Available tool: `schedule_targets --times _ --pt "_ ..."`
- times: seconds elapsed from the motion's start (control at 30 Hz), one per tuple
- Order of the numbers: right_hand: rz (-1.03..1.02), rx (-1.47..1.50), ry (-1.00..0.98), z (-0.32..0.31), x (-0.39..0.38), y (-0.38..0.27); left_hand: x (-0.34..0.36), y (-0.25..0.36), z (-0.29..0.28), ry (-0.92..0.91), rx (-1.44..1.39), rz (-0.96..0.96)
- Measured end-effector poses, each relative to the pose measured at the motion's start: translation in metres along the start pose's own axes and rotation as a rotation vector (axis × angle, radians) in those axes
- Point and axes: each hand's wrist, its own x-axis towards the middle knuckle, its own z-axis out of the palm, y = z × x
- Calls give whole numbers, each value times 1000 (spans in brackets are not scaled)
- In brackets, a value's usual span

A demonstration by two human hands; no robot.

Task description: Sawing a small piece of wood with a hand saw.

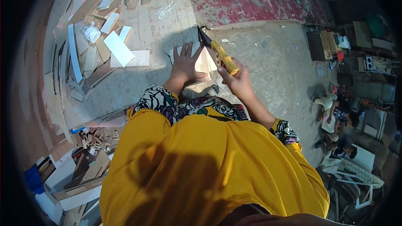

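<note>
At the far left, offcuts (118, 49) are lying heaped on the desk (142, 88), straight-edged strips and slabs overlapping; some are showing smooth white faces, others brown, wood-like ones. A crumpled white bundle (91, 32) is resting among them. A stretch of worn, pale desk surface is separating the heap from the left hand (184, 62). That hand is lying open, fingers spread, on a pale board (204, 62) at the desk's right edge; the board is showing a light, wedge-shaped face beside the thumb. Just right, a yellow-handled tool (220, 50) with a dark, tapering blade is pointing away from the person; blade contact with the board cannot be told. The right hand (238, 78) is gripping the handle's near end. Grey, stained concrete floor (268, 62) is stretching rightward, meeting scuffed red flooring (255, 2) beyond, and reaching boxes (329, 42) and people (325, 102) at far right.
</note>
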Motion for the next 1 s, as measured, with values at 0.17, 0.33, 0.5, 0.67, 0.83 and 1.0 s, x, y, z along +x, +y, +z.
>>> schedule_targets --times 0.17,0.33,0.5,0.67,0.83,1.0 --pt "-88 24 26 10 5 -3 6 2 1 38 -29 -42" --pt "-56 -49 56 11 -17 -10 4 0 6 114 -69 -12" --pt "-15 -50 89 9 -40 -39 5 -2 1 109 -116 -8" --pt "117 -96 62 -15 -70 -77 5 -5 0 141 -165 14" --pt "142 -80 32 -22 -53 -98 8 -8 7 154 -201 36" --pt "192 -102 26 -24 -38 -105 7 -7 6 126 -248 70"
